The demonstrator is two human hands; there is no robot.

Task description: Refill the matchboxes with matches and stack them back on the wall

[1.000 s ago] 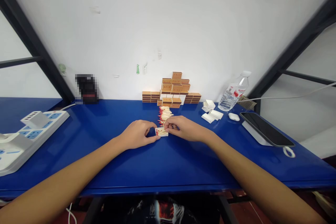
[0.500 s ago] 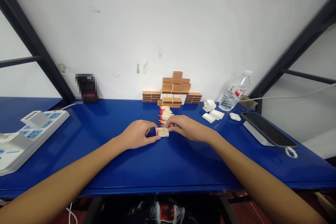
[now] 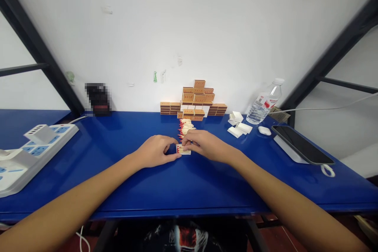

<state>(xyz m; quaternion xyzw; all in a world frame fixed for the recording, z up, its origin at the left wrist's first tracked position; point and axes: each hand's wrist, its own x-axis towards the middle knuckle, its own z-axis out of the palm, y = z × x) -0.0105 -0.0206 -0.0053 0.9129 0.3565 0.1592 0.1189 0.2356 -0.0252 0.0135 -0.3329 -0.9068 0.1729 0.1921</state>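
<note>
A small white matchbox tray [image 3: 183, 150] filled with red-tipped matches lies on the blue table [image 3: 189, 181] between my hands. My left hand [image 3: 155, 151] rests curled on the table, thumb and fingertips pinching the tray's left end. My right hand [image 3: 205, 144] is curled over the tray's right side, its fingertips pinched on matches in it. Just behind lies a loose pile of matches [image 3: 185, 127]. Brown matchboxes [image 3: 198, 99] are stacked against the wall beyond.
Empty white trays [image 3: 238, 125] lie right of the pile, with a water bottle [image 3: 264, 103], a white earbud case [image 3: 264, 130] and a dark phone [image 3: 301, 144] on a stand. A white power strip [image 3: 32, 150] sits at the left; a black device [image 3: 98, 100] stands by the wall.
My right hand has shifted slightly left over the tray, fingers closing in on the matches. My left hand has stayed put.
</note>
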